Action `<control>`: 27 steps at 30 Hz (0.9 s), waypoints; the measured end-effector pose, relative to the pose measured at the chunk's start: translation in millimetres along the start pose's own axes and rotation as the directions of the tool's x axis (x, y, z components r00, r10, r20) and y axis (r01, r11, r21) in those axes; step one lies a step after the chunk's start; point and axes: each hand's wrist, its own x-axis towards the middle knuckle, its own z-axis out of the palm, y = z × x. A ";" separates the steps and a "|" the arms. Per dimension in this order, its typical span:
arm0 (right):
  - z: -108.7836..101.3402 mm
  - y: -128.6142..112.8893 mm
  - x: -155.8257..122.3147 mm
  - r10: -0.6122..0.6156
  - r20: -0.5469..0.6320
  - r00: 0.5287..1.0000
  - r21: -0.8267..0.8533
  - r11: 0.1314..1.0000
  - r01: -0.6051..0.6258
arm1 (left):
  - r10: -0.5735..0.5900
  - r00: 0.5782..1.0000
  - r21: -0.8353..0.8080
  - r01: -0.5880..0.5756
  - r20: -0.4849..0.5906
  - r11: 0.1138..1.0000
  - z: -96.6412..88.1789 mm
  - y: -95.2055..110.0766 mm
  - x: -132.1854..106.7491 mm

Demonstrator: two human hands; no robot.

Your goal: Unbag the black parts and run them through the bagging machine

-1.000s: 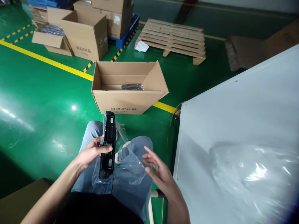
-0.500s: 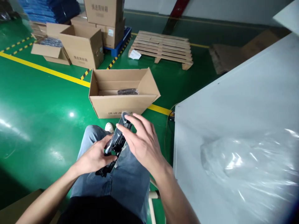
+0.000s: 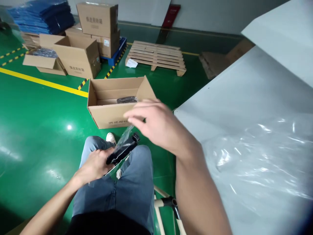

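Observation:
In the head view, my left hand [image 3: 96, 164] is closed around one end of a long black plastic part [image 3: 124, 150], above my knees. The part is tilted, its far end pointing up and right. Clear plastic film [image 3: 126, 134] rises off its upper side toward my right hand [image 3: 156, 122]. The thumb and fingers of that hand are pinched at the film's top end, in front of the open cardboard box [image 3: 117, 112]. Motion blurs the right fingertips a little. My left palm and fingers hide the near end of the part.
Wrapped dark items [image 3: 127, 100] lie in the box. To my right, a pale work surface [image 3: 193, 124] carries crumpled clear plastic [image 3: 256, 153]. A tubular frame [image 3: 158, 203] stands beside my leg. Farther off are a wooden pallet [image 3: 156, 57] and stacked cartons [image 3: 97, 19].
My right hand has moved up and away from the black part, drawing the clear film off its surface. My left hand keeps hold of the part, now turned a little. The view has shifted right.

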 end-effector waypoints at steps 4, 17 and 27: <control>-0.3 10.3 -14.7 0.159 -0.340 0.927 0.098 0.986 -0.133 | -0.030 0.998 -0.247 0.044 0.059 0.968 -14.0 -7.6 9.2; 157.2 94.8 -172.0 0.689 0.081 0.720 0.371 0.650 -0.664 | -0.217 0.973 -0.757 0.082 -0.080 0.648 -73.5 0.4 107.5; 219.1 135.3 -209.2 0.728 -0.156 0.667 0.168 0.685 -0.709 | -0.038 0.969 -0.655 -0.136 -0.244 0.743 -141.4 21.2 303.9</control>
